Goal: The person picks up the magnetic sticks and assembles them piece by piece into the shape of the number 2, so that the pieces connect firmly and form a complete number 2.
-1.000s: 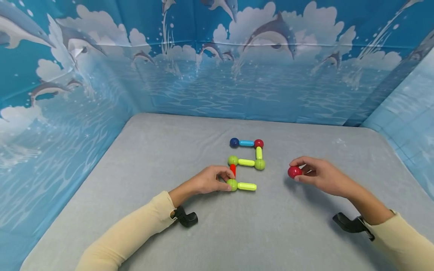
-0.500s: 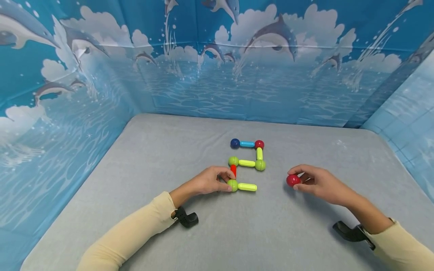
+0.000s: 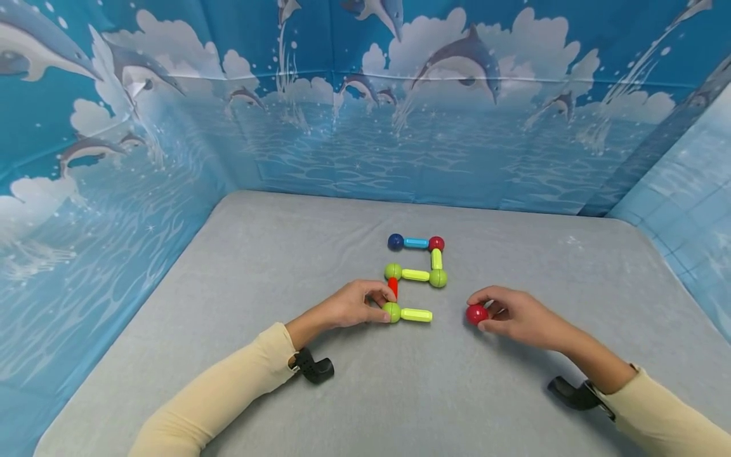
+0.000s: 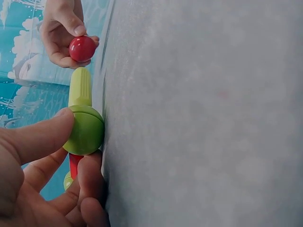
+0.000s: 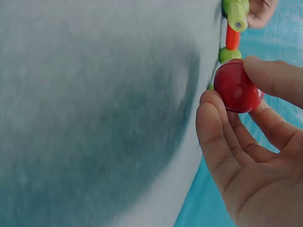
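Note:
My left hand (image 3: 355,303) pinches a green ball (image 4: 86,131) at the near left corner of a chain of balls and rods on the table. From that ball a yellow-green rod (image 3: 417,315) points right with its end free, and a red rod (image 3: 393,288) leads back to another green ball (image 3: 393,271). A further yellow-green rod (image 3: 415,275) joins a green ball (image 3: 438,278). Beyond are a red ball (image 3: 436,244), a light blue rod (image 3: 415,243) and a dark blue ball (image 3: 395,242). Right of the free rod end, my right hand (image 3: 522,317) holds a loose red ball (image 5: 237,86) between thumb and fingers.
A grey cloth covers the table (image 3: 365,393). Behind and at the sides hangs a blue curtain (image 3: 365,146) printed with dolphins. Each wrist wears a black camera mount, such as the left one (image 3: 314,368).
The right hand has carried the red ball left and nearer to the person, closer to the free end of the yellow-green rod. My left hand keeps its hold on the green ball.

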### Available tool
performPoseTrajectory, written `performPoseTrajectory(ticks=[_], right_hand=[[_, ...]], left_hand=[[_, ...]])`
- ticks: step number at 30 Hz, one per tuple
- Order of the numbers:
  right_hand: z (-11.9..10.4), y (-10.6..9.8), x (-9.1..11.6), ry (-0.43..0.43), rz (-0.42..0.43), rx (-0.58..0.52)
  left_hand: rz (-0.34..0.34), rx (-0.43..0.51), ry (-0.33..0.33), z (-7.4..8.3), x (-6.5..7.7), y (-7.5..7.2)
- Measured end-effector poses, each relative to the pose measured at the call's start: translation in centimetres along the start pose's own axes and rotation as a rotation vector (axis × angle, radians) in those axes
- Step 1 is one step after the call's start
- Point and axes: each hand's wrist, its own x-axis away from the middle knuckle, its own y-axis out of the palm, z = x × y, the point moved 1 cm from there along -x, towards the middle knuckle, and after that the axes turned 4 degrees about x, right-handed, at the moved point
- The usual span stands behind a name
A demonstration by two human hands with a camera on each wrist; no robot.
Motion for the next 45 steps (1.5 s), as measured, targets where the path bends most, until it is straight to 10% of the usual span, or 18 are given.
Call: performPoseTrajectory(ticks=[19,40,45], right_hand=[[-2.6,2.0,-3.5,-0.067,-0.043,0.034],[-2.5,2.5,-3.5,-0.118,-0.078,-0.012],[-2.2,2.3,-2.4,-0.140,-0.061,-0.027]], left_hand=[[0.016,0.007,0.002,0.0,0.2,-0.3],[0.034,-0.011,0.010,0.0,0.3,0.0],[0.047,-0.009,-0.025,-0.8,2.1,-1.0]])
